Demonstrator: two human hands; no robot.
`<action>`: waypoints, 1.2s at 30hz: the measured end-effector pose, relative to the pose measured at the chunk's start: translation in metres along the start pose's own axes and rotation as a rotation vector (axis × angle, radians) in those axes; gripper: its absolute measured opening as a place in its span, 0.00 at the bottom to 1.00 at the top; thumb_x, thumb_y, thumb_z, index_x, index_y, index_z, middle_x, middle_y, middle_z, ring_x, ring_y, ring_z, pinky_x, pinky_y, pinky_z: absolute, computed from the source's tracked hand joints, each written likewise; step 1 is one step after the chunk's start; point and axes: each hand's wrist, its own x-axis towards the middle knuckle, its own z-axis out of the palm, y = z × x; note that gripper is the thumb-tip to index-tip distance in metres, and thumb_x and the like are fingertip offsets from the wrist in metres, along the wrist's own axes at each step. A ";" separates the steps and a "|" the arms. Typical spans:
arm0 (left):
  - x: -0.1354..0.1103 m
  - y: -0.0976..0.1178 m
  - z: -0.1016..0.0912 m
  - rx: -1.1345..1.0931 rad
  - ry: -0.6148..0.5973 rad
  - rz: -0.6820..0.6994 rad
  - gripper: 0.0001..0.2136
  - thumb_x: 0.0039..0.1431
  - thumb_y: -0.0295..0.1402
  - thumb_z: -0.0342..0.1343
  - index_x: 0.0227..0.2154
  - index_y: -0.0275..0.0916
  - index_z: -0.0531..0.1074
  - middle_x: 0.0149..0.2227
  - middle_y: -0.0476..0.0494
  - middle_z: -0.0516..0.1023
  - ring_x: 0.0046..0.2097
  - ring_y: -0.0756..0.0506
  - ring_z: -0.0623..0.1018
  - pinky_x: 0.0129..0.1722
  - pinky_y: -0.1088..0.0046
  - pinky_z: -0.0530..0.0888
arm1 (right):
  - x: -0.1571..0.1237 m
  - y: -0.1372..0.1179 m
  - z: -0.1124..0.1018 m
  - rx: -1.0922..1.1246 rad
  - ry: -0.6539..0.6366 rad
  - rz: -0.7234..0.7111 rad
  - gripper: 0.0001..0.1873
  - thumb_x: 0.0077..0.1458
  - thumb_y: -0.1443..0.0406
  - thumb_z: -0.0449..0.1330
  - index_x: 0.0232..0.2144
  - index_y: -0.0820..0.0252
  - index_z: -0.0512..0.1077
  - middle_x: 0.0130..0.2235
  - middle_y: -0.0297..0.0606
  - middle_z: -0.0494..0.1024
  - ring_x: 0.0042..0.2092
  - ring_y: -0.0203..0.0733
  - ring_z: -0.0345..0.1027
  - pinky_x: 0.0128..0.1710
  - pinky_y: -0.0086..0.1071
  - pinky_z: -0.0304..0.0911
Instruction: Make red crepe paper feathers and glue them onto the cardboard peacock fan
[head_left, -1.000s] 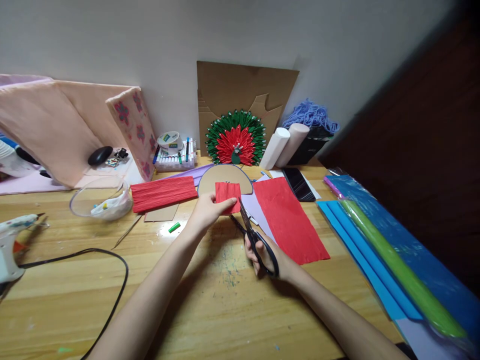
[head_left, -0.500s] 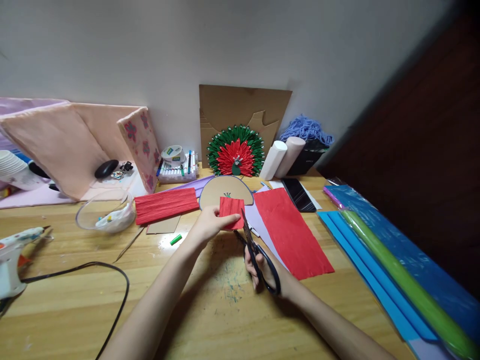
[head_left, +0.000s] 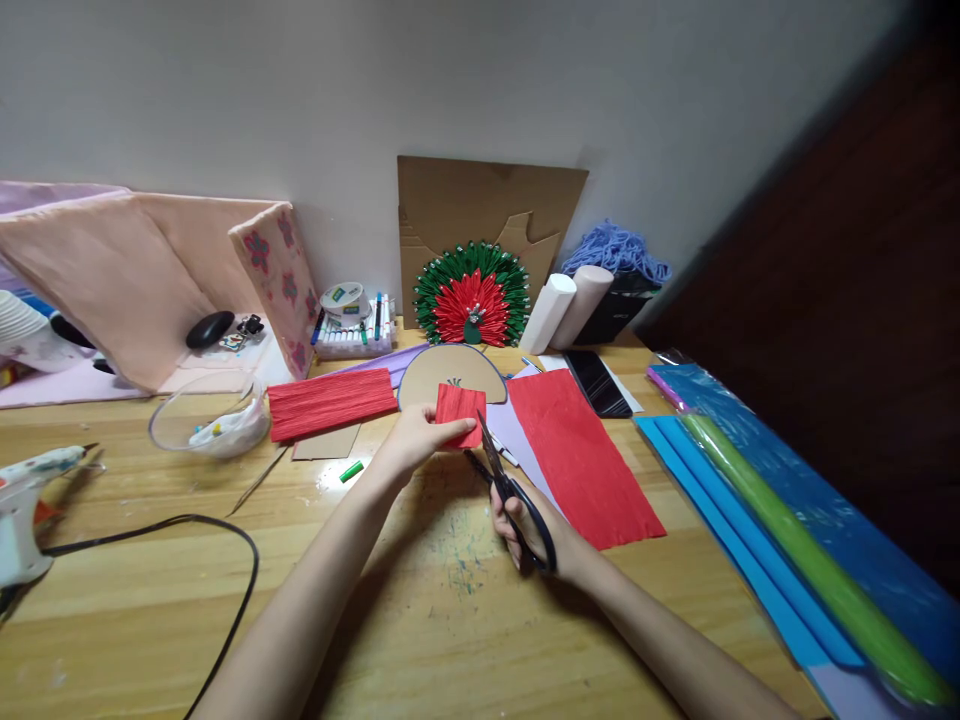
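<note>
My left hand [head_left: 421, 437] pinches a small piece of red crepe paper [head_left: 460, 402] between thumb and fingers above the table. In my right hand [head_left: 529, 520] are black-handled scissors [head_left: 497, 467], their blades spread apart at the right edge of the red piece. Just behind it lies a rounded cardboard disc [head_left: 424, 375] with a blue rim and a small green mark. A large red crepe paper sheet [head_left: 574, 450] rests to the right, over a lilac sheet [head_left: 517, 425]. Folded red crepe paper [head_left: 334, 404] lies to the left.
A glue gun [head_left: 30, 510] with a black cord [head_left: 251, 560] occupies the left. Nearby are a clear bowl [head_left: 169, 425], a green cap [head_left: 351, 471] and a marker box [head_left: 352, 340]. A red-green peacock craft [head_left: 472, 295] leans on cardboard at the back. Blue sheets [head_left: 720, 500] line the right.
The scissors have shifted slightly left and up relative to the table, staying at the red piece's right edge. My left hand still holds the piece. The whole view has tilted slightly.
</note>
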 end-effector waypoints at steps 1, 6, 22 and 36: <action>0.001 -0.001 0.000 0.002 -0.007 0.008 0.10 0.41 0.33 0.65 0.25 0.31 0.74 0.25 0.45 0.77 0.27 0.51 0.74 0.31 0.76 0.72 | 0.000 -0.001 0.000 -0.010 0.006 0.008 0.33 0.36 0.36 0.54 0.28 0.57 0.57 0.18 0.21 0.58 0.14 0.25 0.49 0.11 0.20 0.51; 0.003 -0.004 -0.003 0.007 -0.021 0.015 0.11 0.42 0.35 0.65 0.25 0.31 0.74 0.25 0.45 0.77 0.26 0.52 0.74 0.30 0.76 0.71 | -0.001 -0.006 0.004 -0.013 0.025 0.020 0.34 0.33 0.35 0.55 0.27 0.56 0.56 0.16 0.20 0.57 0.13 0.24 0.49 0.10 0.20 0.49; 0.002 -0.001 -0.009 0.017 -0.005 0.048 0.13 0.39 0.37 0.65 0.24 0.32 0.73 0.24 0.46 0.75 0.27 0.51 0.73 0.31 0.76 0.71 | -0.004 -0.015 0.004 -0.036 -0.052 0.040 0.35 0.35 0.33 0.49 0.27 0.57 0.57 0.18 0.22 0.57 0.14 0.25 0.50 0.12 0.21 0.54; -0.002 0.004 -0.020 0.173 -0.210 -0.002 0.10 0.40 0.35 0.64 0.21 0.33 0.73 0.21 0.48 0.74 0.24 0.53 0.71 0.27 0.77 0.69 | -0.008 -0.012 -0.002 -0.100 -0.215 -0.055 0.35 0.39 0.33 0.45 0.30 0.57 0.56 0.21 0.24 0.57 0.18 0.28 0.55 0.18 0.25 0.61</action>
